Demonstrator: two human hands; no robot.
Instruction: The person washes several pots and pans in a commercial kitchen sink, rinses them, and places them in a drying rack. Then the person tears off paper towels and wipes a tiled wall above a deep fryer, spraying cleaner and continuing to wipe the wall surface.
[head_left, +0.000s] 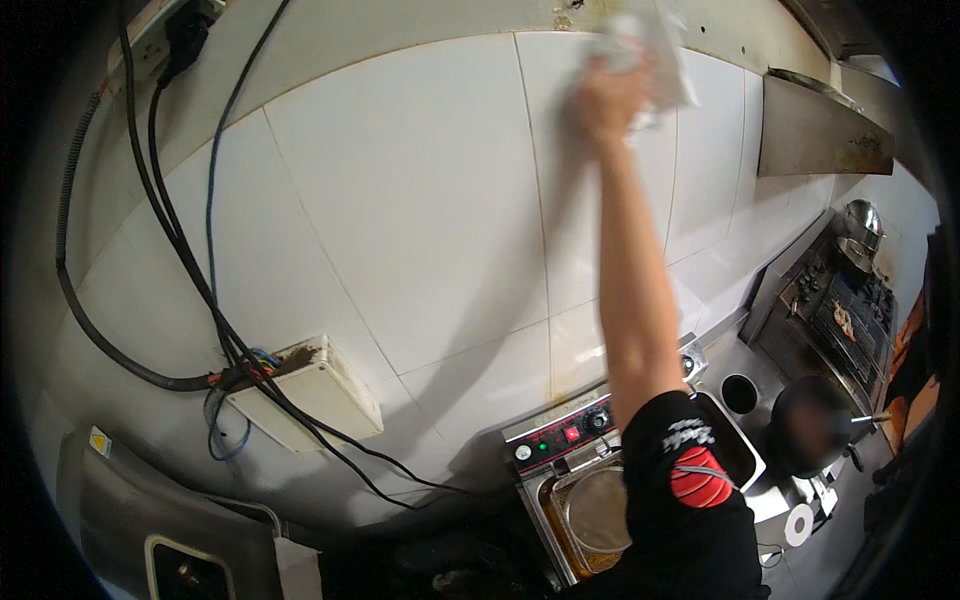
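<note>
My right hand (611, 101) is stretched high up against the wall and grips a white cloth (656, 64). Both hand and cloth are motion-blurred. The cloth lies near the top edge of the white wall tiles (420, 195), where they meet a pale painted strip. My forearm crosses in front of the tiles, and its black sleeve hides part of the deep fryer (559, 442) below. On the fryer's left side, a round mesh strainer (596, 510) rests in a wire basket. My left hand is out of view.
Loose black cables (176, 240) hang over an open junction box (322, 405) with exposed wires. At right are a metal hood (825, 135), a grill (844, 322) with food, a dark round pan (810, 427) and a paper roll (799, 525). Part of another person shows at the right edge.
</note>
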